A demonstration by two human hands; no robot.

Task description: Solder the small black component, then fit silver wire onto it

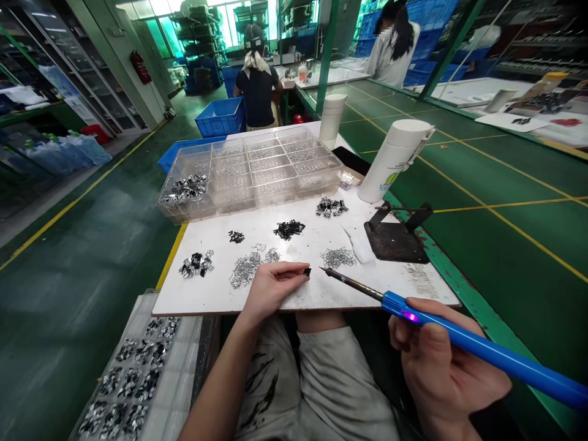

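Observation:
My left hand pinches a small black part between thumb and fingertips, just above the white board. In my right hand is a blue soldering iron with a lit purple spot; its thin tip points left, a short gap from the black part. Beyond my hands lie heaps of thin metal pieces, more thin pieces, black parts, a smaller black heap and black-and-silver parts.
A clear compartment box stands at the board's back. To the right are a white bottle, a second bottle and a dark metal stand. Filled trays sit low left. Two people are farther back.

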